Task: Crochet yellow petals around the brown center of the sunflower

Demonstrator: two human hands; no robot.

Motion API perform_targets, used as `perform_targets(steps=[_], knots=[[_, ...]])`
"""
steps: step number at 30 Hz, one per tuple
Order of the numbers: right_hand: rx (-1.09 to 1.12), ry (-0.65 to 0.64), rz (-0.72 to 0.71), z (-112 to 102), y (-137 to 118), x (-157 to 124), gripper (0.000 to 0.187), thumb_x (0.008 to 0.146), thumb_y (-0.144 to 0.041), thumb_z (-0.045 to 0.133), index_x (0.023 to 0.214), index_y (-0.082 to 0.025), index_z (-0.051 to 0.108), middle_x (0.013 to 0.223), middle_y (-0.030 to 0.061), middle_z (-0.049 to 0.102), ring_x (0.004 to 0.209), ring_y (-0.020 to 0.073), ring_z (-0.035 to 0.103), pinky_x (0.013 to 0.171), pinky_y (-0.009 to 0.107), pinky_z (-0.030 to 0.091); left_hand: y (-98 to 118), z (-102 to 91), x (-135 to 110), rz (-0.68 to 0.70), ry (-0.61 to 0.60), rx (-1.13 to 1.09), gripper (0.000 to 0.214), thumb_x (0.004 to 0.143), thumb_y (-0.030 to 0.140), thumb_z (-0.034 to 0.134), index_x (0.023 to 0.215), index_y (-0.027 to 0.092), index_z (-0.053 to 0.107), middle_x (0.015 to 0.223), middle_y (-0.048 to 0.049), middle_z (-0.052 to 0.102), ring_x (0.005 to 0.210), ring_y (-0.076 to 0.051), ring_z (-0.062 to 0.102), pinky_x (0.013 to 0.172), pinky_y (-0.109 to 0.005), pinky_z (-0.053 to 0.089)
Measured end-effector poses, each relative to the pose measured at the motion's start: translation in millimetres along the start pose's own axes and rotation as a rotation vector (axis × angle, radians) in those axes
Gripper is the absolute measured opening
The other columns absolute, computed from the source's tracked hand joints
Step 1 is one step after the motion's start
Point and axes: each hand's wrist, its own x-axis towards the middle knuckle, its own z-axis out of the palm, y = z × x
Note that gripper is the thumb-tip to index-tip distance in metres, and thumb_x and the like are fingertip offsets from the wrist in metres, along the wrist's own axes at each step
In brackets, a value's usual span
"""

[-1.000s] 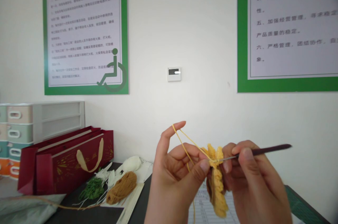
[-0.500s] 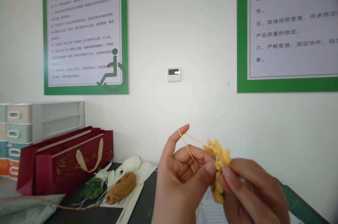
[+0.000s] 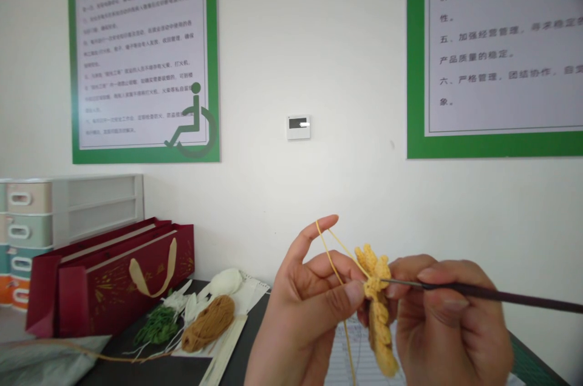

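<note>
Between my two hands is a yellow crochet piece [image 3: 380, 319] with petal-like lobes at its top and a long strip hanging below. My left hand [image 3: 300, 307] pinches its left edge between thumb and fingers. A strand of yellow yarn [image 3: 334, 264] loops over the raised left index finger and runs down to the piece. My right hand [image 3: 449, 313] grips a crochet hook [image 3: 501, 295] with a dark handle, lying nearly level. The hook's thin metal shaft reaches left into the piece, and its tip is hidden in the stitches.
On the dark table [image 3: 136, 371] at left lie a brown yarn skein [image 3: 209, 324], green yarn [image 3: 158, 325] and white yarn [image 3: 226, 281]. Behind stand dark red gift bags [image 3: 113, 283] and a drawer unit [image 3: 98, 201]. Printed paper [image 3: 350, 349] lies under my hands.
The crochet hook has swung from steep to nearly level, its handle now pointing right. My right hand has turned with it. The yellow piece has rotated, its strip hanging lower.
</note>
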Motion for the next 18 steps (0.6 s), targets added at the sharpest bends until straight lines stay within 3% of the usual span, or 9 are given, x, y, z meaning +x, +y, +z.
perform_targets(steps=[12,15,18], knots=[[0.198,-0.013,0.418,10,-6,4,0.021,0.105,-0.037,0.051,0.091,-0.026,0.063,0.07,-0.0039,0.059,0.049,0.0074,0.056,0.045,0.02,0.047,-6,0.8,1,0.08,0.066,0.077,0.074,0.076,0.006,0.085,0.143,0.018,0.053,0.076,0.0005,0.068,0.064,-0.013,0.062,0.063,-0.026,0.051],[0.114,-0.019,0.34,12,-2,2,0.014,0.102,-0.033,0.059,0.09,-0.027,0.063,0.077,-0.0039,0.058,0.056,0.0085,0.061,0.047,0.02,0.05,-10,3.0,1,0.14,0.118,0.095,0.075,0.076,0.008,0.085,0.143,0.018,0.053,0.075,0.0021,0.066,0.061,-0.012,0.06,0.057,-0.024,0.051],[-0.127,-0.072,0.073,1,-1,1,0.011,0.099,-0.022,0.063,0.102,-0.03,0.068,0.085,-0.0017,0.064,0.064,0.0117,0.067,0.051,0.023,0.055,-12,4.8,1,0.166,0.124,0.11,0.076,0.078,0.01,0.085,0.145,0.017,0.051,0.072,0.0023,0.067,0.056,-0.011,0.056,0.052,-0.023,0.05]])
